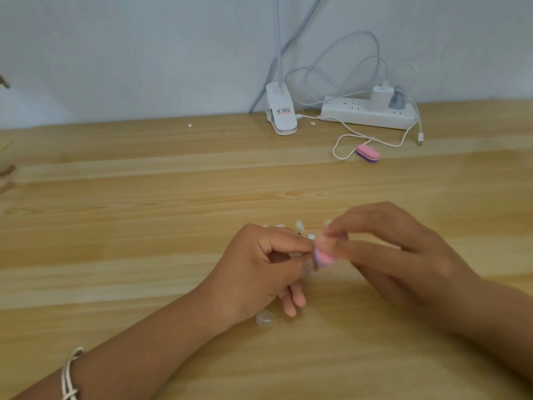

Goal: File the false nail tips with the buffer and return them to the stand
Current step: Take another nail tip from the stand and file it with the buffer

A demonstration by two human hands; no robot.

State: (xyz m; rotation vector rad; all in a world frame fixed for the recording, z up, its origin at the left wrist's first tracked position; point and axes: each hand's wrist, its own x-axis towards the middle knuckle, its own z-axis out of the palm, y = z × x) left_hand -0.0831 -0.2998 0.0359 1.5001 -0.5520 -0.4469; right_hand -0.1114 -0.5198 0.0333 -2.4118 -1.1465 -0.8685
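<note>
**So, buffer meets nail tip, mid-table**

Okay, we've got both hands meeting over the wooden table (144, 197), a bit right of centre. The right hand (403, 249) comes in from the right and pinches the pink buffer (326, 256) between thumb and fingertips. The left hand (259, 269) has thumb and forefinger pressed together right against the buffer's left end. It's gripping what looks to us like a clear nail tip (310, 264). It's blurry there, so we can't make out the tip's shape or which way it's turned. The left hand's other fingers curl underneath.

Just behind the hands a few loose tips (300, 225) lie on the wood. One more clear tip (265, 318) sits just beside the left wrist, nearer us.

Further back, well apart from the hands, a second buffer (367, 153), pink over purple, lies right at a loop of white cable (333, 149). Along the wall behind that we see a white power strip (366, 112) with plugs in it and a white clip lamp (281, 116). A pale corded bracelet (69, 376) wraps the left forearm.
</note>
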